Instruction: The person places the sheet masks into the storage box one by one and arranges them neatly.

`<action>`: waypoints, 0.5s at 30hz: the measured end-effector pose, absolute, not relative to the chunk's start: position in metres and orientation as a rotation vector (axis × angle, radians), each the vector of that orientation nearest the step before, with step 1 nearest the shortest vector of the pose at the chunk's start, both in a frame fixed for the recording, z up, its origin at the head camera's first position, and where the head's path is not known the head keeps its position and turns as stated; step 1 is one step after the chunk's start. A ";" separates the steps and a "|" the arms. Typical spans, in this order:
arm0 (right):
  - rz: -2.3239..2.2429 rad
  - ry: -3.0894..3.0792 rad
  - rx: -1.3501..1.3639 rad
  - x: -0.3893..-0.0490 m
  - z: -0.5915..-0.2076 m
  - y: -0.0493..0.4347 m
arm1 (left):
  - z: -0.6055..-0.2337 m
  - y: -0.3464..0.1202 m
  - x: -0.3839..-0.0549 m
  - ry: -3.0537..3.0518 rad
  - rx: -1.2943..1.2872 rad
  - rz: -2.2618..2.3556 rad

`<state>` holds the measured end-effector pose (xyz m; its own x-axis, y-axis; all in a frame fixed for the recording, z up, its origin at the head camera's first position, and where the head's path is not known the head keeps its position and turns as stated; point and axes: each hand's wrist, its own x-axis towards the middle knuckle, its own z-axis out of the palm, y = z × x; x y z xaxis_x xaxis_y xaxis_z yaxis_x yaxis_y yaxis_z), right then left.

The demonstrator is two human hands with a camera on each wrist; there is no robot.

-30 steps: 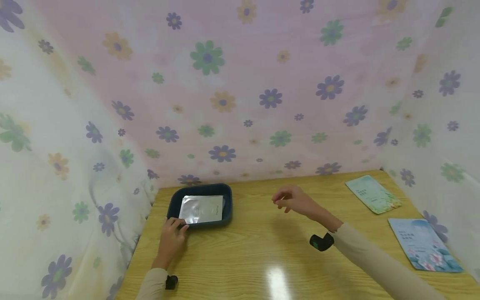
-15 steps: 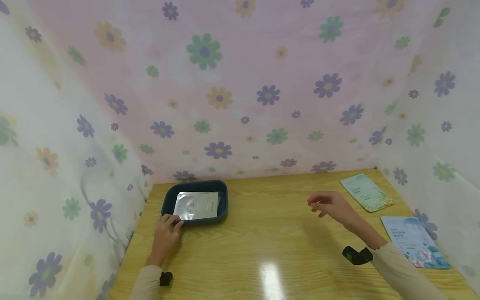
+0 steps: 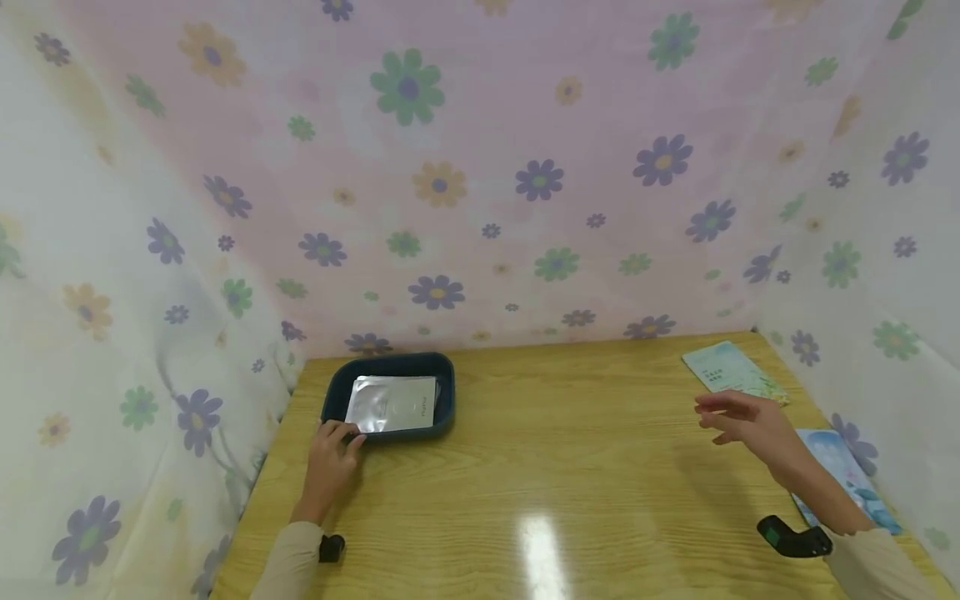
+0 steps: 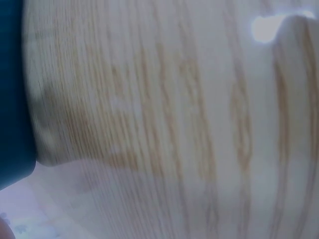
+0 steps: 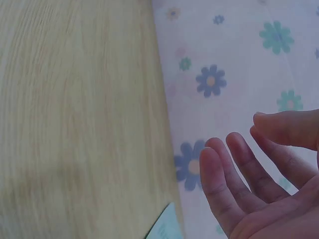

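My left hand [image 3: 330, 467] holds the near left corner of a dark blue plastic tray [image 3: 447, 400], its fingers over the rim and the thumb outside. Inside the tray lie silver sachets [image 3: 393, 403], flat, with a plain foil side up; how many are stacked I cannot tell. In the left wrist view only the blue side of the tray [image 4: 12, 99] and the wood show clearly. My right hand [image 3: 757, 433] hovers above the table at the right, fingers loosely bent and holding nothing. Near it lie a green face mask sachet [image 3: 723, 367] and a blue one [image 3: 832, 454], both partly hidden by that hand and arm.
The wooden table [image 3: 570, 467] reaches back to a pink flowered cloth [image 3: 487, 167]. White flowered cloth [image 3: 112, 333] hangs along the left side, and more along the right. A bright light reflection falls on the front of the table.
My right hand has moved, with nothing in it, from the middle of the table to the right, near the two sachets. The left hand has stayed at the tray. The head view has shifted slightly.
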<state>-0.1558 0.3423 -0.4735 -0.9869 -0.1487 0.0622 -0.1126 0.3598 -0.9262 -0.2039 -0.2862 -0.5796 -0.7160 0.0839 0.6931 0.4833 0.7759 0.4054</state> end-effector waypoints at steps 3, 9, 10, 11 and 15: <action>-1.792 2.510 -0.209 -0.149 -0.479 0.358 | -0.581 -0.288 -0.203 -2.287 -0.413 -0.769; -1.778 2.539 -0.120 -0.140 -0.490 0.387 | -0.581 -0.290 -0.202 -2.276 -0.416 -0.776; -1.782 2.535 -0.101 -0.139 -0.492 0.391 | -0.581 -0.290 -0.202 -2.269 -0.420 -0.785; -1.785 2.534 -0.091 -0.137 -0.494 0.396 | -0.581 -0.289 -0.203 -2.259 -0.425 -0.794; -1.914 2.448 -0.070 -0.129 -0.501 0.415 | -0.580 -0.286 -0.206 -2.222 -0.454 -0.815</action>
